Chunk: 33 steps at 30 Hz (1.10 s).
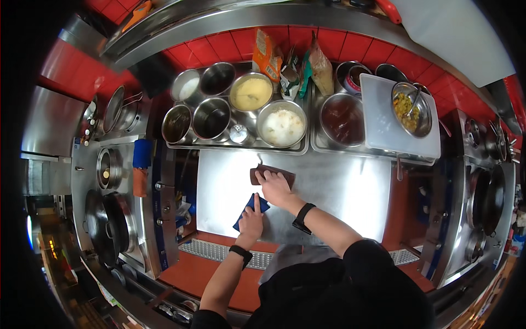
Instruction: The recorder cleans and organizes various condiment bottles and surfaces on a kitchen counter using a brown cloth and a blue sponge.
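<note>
A folded dark brown cloth (283,176) lies on the stainless steel worktop (328,193), with my right hand (276,190) on top of it, fingers spread over its left and middle part. Closer to my body, a folded dark blue cloth (242,216) sits at a slant under my left hand (251,222). The index finger of that hand points straight forward and the others curl down over the cloth. Its thumb side is hard to make out. Bright glare covers the steel left of both cloths.
Behind the worktop, steel trays (246,146) bear several steel pots, one of white granules (283,126), and a shaker (238,133). Bags (267,55) stand against red tiles. A bowl of chopped food (407,111) rests on a white board (382,123). Stoves with woks (100,222) flank me.
</note>
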Each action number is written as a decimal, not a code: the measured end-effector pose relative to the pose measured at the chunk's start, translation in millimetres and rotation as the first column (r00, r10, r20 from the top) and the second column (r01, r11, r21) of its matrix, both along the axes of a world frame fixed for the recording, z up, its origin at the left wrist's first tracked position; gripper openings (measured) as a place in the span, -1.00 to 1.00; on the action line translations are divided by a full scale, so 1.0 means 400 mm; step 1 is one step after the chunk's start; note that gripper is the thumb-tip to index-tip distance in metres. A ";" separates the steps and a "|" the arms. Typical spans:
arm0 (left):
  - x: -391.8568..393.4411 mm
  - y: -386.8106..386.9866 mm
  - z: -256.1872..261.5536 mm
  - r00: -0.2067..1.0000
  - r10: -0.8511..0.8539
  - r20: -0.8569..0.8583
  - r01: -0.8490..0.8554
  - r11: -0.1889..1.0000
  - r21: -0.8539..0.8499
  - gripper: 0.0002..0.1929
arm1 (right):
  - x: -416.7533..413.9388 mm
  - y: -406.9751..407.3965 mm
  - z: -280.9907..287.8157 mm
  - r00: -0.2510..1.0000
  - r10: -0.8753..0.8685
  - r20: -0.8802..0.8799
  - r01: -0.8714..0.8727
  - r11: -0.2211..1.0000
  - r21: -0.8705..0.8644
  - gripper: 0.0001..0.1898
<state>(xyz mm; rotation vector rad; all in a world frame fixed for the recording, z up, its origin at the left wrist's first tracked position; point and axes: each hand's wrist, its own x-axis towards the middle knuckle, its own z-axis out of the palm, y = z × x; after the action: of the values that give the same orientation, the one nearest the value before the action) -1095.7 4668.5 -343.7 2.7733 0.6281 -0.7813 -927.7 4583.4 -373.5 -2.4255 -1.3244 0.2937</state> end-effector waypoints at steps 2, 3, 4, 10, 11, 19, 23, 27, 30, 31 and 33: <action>-0.002 0.004 0.003 1.000 0.006 -0.002 -0.006 1.000 0.004 -0.03 | 0.012 -0.021 0.028 1.000 -0.012 0.011 0.013 0.998 -0.058 -0.48; -0.007 0.002 0.002 1.000 0.010 -0.004 -0.010 1.000 0.001 -0.03 | 0.043 -0.064 0.047 0.997 -0.060 0.045 0.065 0.991 -0.114 -0.50; -0.015 0.002 -0.004 1.000 0.019 0.001 -0.019 1.000 -0.004 -0.03 | 0.074 -0.111 0.109 0.984 -0.170 0.047 0.176 0.964 -0.200 -0.52; -0.011 -0.013 -0.004 0.999 0.024 0.021 -0.024 1.000 0.005 -0.03 | 0.254 -0.565 0.008 0.729 -0.668 0.148 0.678 0.678 -0.285 -0.21; -0.005 -0.015 -0.004 1.000 0.013 0.025 -0.013 1.000 0.011 -0.03 | 0.263 -0.624 -0.023 0.734 -0.639 0.229 0.679 0.679 -0.281 -0.21; -0.007 -0.007 -0.014 0.999 -0.014 0.043 0.012 0.999 0.041 -0.02 | 0.133 -0.159 -0.045 0.947 -0.281 0.158 0.298 0.950 -0.097 -0.41; -0.008 -0.007 -0.012 0.998 -0.034 0.050 0.032 0.999 0.040 -0.03 | 0.018 0.023 0.017 0.998 -0.006 -0.065 0.002 0.998 -0.067 -0.37; -0.022 -0.001 -0.031 0.995 -0.021 0.100 0.017 0.999 0.048 -0.03 | -0.020 -0.106 0.069 0.982 0.125 -0.140 -0.125 0.992 0.007 -0.42; -0.023 -0.004 -0.025 0.996 -0.025 0.088 0.020 0.998 0.053 -0.03 | 0.016 -0.297 0.043 0.998 0.039 0.042 -0.035 0.996 -0.087 -0.38; -0.024 -0.005 -0.028 0.995 -0.019 0.099 0.013 0.998 0.058 -0.03 | 0.055 -0.341 0.049 0.994 -0.070 0.080 0.082 0.986 -0.148 -0.37; -0.027 -0.011 -0.036 0.993 -0.014 0.115 0.006 0.998 0.067 -0.03 | 0.126 -0.371 0.053 0.952 -0.270 0.147 0.292 0.943 -0.159 -0.35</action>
<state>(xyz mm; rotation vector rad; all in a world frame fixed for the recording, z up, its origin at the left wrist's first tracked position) -1106.6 4664.1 -358.1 2.8590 0.6302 -0.6073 -877.1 4435.1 -352.4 -2.7834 -1.0139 0.1959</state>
